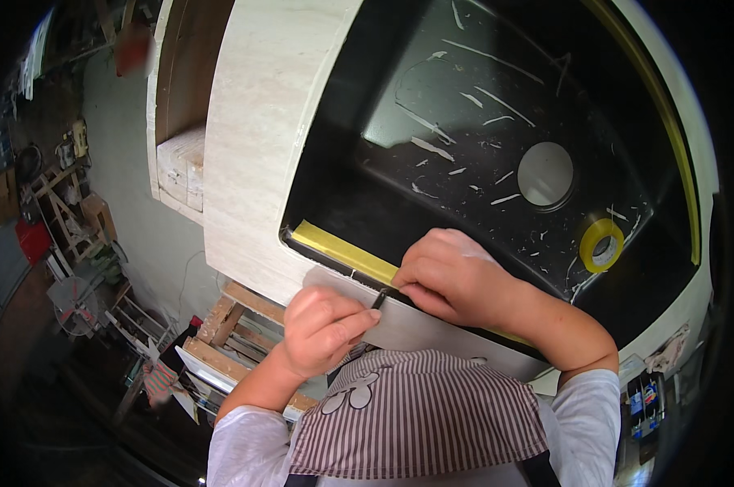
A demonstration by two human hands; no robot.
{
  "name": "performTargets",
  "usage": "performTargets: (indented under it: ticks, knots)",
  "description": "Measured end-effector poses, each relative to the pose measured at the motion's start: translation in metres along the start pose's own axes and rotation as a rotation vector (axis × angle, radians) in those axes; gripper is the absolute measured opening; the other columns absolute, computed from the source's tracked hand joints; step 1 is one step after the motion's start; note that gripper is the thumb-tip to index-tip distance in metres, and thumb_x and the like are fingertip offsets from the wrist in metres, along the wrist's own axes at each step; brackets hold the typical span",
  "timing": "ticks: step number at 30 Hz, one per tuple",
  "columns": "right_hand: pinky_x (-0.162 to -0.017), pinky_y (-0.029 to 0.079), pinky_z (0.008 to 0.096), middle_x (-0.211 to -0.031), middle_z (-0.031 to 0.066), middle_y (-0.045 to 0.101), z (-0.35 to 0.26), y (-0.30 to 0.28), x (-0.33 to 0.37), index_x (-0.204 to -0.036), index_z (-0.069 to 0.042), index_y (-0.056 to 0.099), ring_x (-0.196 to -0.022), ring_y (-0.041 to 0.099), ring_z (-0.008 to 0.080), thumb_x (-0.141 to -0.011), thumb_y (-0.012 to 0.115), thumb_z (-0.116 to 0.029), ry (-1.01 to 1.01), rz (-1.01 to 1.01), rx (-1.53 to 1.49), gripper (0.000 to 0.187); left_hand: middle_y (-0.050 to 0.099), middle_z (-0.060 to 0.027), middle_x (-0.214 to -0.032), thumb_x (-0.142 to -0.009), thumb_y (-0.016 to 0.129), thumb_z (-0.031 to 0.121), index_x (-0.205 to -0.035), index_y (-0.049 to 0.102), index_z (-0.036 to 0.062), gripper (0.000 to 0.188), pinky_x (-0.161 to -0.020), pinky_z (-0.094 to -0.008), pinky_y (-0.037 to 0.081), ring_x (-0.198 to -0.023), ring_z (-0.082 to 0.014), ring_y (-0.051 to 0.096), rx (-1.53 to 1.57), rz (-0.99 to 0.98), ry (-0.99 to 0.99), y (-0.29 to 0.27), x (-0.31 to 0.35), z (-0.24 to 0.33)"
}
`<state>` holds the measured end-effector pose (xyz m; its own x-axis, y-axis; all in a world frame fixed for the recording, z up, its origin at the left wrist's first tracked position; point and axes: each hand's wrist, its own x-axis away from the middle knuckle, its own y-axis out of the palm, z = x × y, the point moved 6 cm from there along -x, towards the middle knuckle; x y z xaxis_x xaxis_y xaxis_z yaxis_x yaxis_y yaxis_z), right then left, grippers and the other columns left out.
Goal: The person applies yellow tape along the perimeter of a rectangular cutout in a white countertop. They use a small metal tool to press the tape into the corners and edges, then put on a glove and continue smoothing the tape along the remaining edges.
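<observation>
Both hands are working: left hand (322, 326) pinching black tool (380, 298), right hand (458, 280), grip unclear, touching likely flimsy, best edge-held yellow tape (336, 249).

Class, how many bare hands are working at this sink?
2: the left hand pinches a short dark object at the near edge of the black sink; the right hand is at the yellow tape strip there.

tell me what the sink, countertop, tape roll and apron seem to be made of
Sink: perhaps stone composite or coated metal; black, smooth, softly reflective.
Countertop: stone or stone-look slab; pale, faintly mottled, fairly matte.
Tape roll: likely plastic film, since its yellow ring looks slightly glossy.
Apron: fabric, matte and striped, draping softly; the exact fibre can't be told.
</observation>
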<state>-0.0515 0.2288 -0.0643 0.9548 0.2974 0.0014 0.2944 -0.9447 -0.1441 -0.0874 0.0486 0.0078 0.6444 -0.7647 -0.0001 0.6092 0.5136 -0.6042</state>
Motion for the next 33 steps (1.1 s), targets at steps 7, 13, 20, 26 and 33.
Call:
performTargets:
  ticks: [7, 13, 20, 26, 33]
  knots:
    - [-0.082, 0.051, 0.0421, -0.097, 0.0054, 0.067, -0.001, 0.004, 0.018, -0.1, -0.01, 0.072, -0.092, 0.064, 0.0285, -0.086, 0.077, -0.011, 0.029, -0.062, -0.02, 0.015, 0.074, -0.004, -0.095, -0.07, 0.081, 0.002, -0.103, 0.075, 0.0094, 0.034, -0.065, -0.0326, 0.048, -0.077, -0.0217, 0.066, -0.059, -0.065, 0.027, 0.014, 0.006, 0.011]
    - [-0.083, 0.05, 0.0421, -0.096, 0.0056, 0.065, 0.001, 0.008, 0.017, -0.1, -0.01, 0.072, -0.093, 0.062, 0.028, -0.086, 0.076, -0.011, 0.026, -0.078, -0.004, 0.015, 0.074, -0.004, -0.096, -0.071, 0.08, 0.002, -0.103, 0.075, 0.0088, 0.033, -0.065, -0.0328, 0.048, -0.077, -0.0213, 0.066, -0.134, -0.068, 0.032, 0.013, 0.002, 0.014]
    - [-0.083, 0.049, 0.0413, -0.093, 0.0053, 0.062, 0.0, 0.015, 0.001, -0.097, -0.01, 0.071, -0.092, 0.06, 0.0276, -0.085, 0.075, -0.01, -0.003, -0.066, 0.011, 0.013, 0.074, -0.0034, -0.096, -0.07, 0.08, 0.001, -0.102, 0.075, 0.009, 0.033, -0.066, -0.0324, 0.047, -0.077, -0.0208, 0.064, -0.21, -0.054, 0.017, 0.002, 0.001, 0.01]
    - [-0.082, 0.049, 0.0409, -0.091, 0.0048, 0.062, -0.001, 0.02, -0.011, -0.096, -0.01, 0.07, -0.091, 0.06, 0.0272, -0.085, 0.074, -0.009, -0.014, -0.066, 0.042, 0.011, 0.073, -0.0027, -0.093, -0.07, 0.081, 0.001, -0.101, 0.074, 0.0095, 0.033, -0.066, -0.0325, 0.047, -0.076, -0.0207, 0.064, -0.232, -0.044, -0.006, -0.007, -0.001, 0.003]
    - [-0.083, 0.049, 0.0414, -0.092, 0.005, 0.063, 0.002, 0.025, -0.019, -0.095, -0.009, 0.07, -0.091, 0.06, 0.0276, -0.084, 0.075, -0.008, -0.034, -0.023, 0.034, 0.011, 0.073, -0.0019, -0.09, -0.07, 0.08, -0.002, -0.1, 0.074, 0.0098, 0.033, -0.066, -0.0325, 0.046, -0.075, -0.0206, 0.063, -0.227, 0.0, -0.03, -0.012, 0.001, -0.004]
